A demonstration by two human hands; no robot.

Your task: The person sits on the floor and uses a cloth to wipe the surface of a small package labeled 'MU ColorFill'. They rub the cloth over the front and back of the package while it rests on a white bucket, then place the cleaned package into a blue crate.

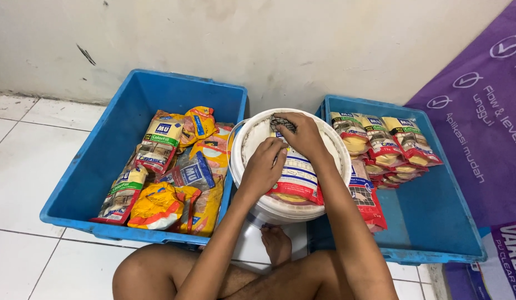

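A pale plaster wall (269,39) rises beyond the fingers, scuffed, with a dark streak high on its left part and greyish patches near its foot. White floor tiles (24,166) with thin dark grout lines spread out to the left of the fingers. To their right a purple printed banner (485,111) slants across the corner. Light is soft and even.

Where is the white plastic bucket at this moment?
In the head view, the white plastic bucket stands on the floor at centre, between the two blue plastic crates, under both hands.
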